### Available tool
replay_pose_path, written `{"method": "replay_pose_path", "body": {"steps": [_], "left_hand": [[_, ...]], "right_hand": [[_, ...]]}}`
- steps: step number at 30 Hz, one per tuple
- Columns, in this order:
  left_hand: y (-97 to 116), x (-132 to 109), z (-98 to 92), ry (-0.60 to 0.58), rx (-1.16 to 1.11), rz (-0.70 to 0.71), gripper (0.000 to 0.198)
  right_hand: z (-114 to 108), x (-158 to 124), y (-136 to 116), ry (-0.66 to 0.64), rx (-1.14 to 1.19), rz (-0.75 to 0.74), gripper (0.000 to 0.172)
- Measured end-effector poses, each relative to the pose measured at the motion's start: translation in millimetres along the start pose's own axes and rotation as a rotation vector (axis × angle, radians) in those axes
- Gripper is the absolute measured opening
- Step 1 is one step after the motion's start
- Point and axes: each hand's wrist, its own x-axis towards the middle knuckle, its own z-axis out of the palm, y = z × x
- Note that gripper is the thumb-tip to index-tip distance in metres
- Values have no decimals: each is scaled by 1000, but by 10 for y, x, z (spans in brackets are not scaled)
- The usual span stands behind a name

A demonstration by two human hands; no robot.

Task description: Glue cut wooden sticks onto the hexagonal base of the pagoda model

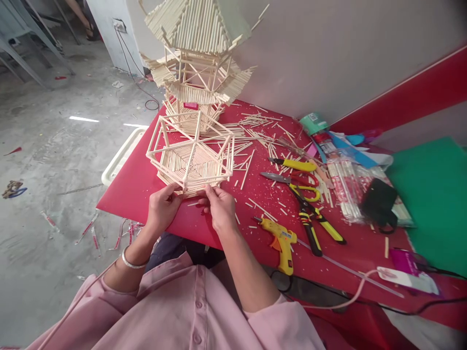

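Gripping the hexagonal stick frame [206, 163] with both hands, near edge, its 6 o'clock side. Left hand [160, 210] is clamped on the rim at about 7, thumb and fingers pinched by a corner post; right hand [222, 210] pinches the same edge at about 5, thumb on top, fingers curled below. Frame sits toward the near side of the red surface [127, 197] (can't tell if it's fully resting or slightly lifted). Stick tower [199, 29] stands behind it at 12, loose sticks [255, 119] at 2, glue gun [282, 236] at 4, in neither hand.

Step in hand, my read: steadying or seating a piece along that near edge; exact contact is hidden by the fingers. Next move seems to call for even, light pressure from both hands, keeping the thin posts unstressed.
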Motion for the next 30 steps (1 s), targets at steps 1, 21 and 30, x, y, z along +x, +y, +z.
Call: {"method": "replay_pose_path", "body": {"steps": [1, 21, 30], "left_hand": [[7, 1, 0, 0, -3, -4, 19], [50, -27, -46, 34, -45, 18, 18], [491, -599, 55, -158, -778, -351, 31]], "right_hand": [[1, 3, 4, -3, 0, -6, 41], [27, 12, -28, 4, 42, 11, 40], [-200, -660, 76, 74, -45, -424, 35]]}}
